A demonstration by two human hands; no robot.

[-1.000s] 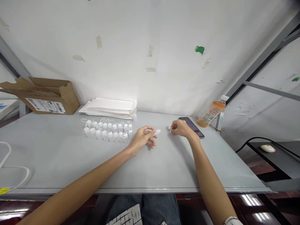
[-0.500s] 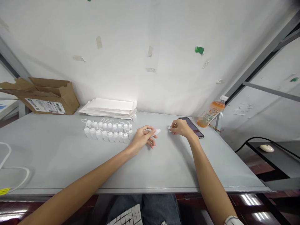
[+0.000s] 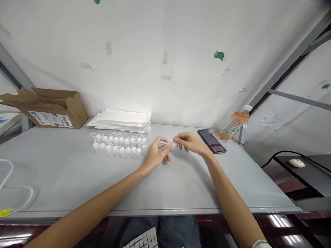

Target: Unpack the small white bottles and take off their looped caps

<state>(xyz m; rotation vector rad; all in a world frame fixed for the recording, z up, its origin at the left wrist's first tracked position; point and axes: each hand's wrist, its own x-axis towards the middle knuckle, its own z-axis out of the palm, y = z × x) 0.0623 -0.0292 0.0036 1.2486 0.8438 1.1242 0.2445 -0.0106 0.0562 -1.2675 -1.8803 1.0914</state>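
Between the thumb and fingers of my left hand [image 3: 156, 152] lies a small white squeeze bottle [image 3: 172, 145], tilted with its tip to the right. My right hand [image 3: 190, 142] is at that tip, thumb and fingers pinched on a small white cap, mostly hidden by the fingertips. Whether the cap sits on the bottle I cannot tell. Left of my hands, several similar white bottles [image 3: 122, 152] stand upright in two rows, many with thin white loops at their caps.
A stack of white paper [image 3: 121, 119] lies against the wall, with one small bottle at its right end. An open cardboard box [image 3: 55, 112] stands at the back left. A phone [image 3: 212, 142] and an orange drink bottle [image 3: 236, 121] are on the right. A white cable [image 3: 28, 196] lies at left.
My right hand has moved left from beside the phone, bringing the small cap to the tip of the bottle. My left hand keeps hold of the bottle in nearly the same place.
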